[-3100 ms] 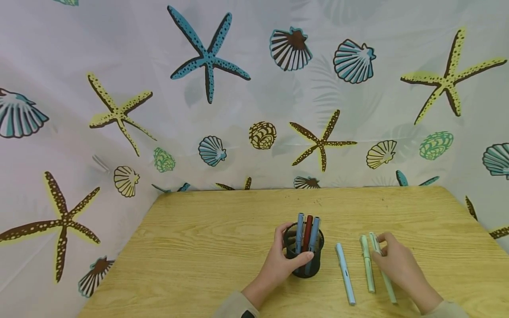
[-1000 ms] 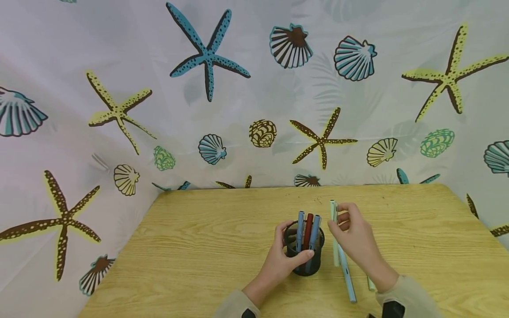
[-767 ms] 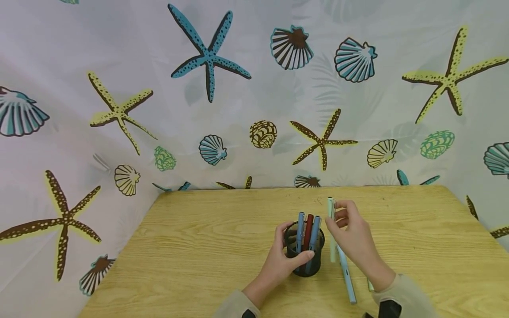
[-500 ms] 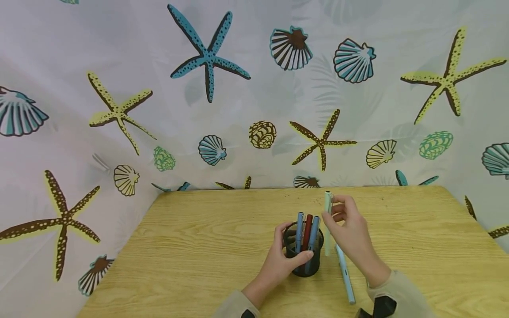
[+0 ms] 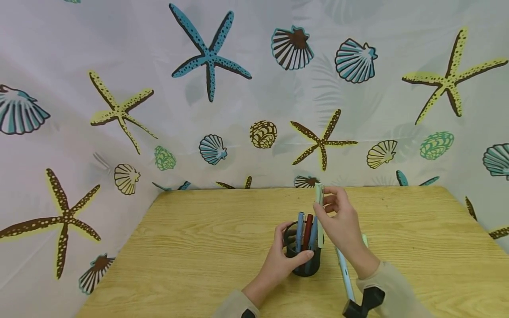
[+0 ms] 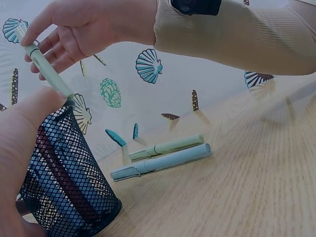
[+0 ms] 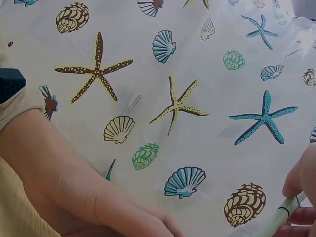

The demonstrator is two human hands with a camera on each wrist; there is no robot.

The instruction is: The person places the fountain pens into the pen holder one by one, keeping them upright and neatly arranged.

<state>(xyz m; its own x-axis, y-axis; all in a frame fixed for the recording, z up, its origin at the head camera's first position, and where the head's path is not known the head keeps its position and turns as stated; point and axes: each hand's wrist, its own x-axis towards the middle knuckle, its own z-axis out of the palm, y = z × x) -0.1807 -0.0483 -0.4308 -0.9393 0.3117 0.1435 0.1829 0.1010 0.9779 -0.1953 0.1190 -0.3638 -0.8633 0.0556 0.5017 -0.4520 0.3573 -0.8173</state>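
Observation:
My left hand [image 5: 287, 255] grips a black mesh pen cup [image 5: 306, 266] near the table's front middle. Two blue pens [image 5: 300, 225] and a red pen [image 5: 308, 227] stand in it. My right hand [image 5: 325, 206] pinches a pale green pen [image 5: 319, 193] nearly upright over the cup, its lower end at the cup's right rim. In the left wrist view the pale green pen [image 6: 47, 73] slants down from the right hand [image 6: 74, 29] to the top of the mesh cup [image 6: 69, 182]. The right wrist view catches only the pen's upper end [image 7: 282, 213].
A light blue pen [image 5: 343, 271] and a green pen [image 5: 365, 240] lie on the wooden table [image 5: 207, 247] right of the cup, partly under my right forearm; both pens [image 6: 163, 155] lie side by side. A curtain printed with shells and starfish [image 5: 210, 57] closes off the back and left.
My right hand lifted the pale green pen off the table at the right and carried it left and up to the cup. My left hand stayed on the cup.

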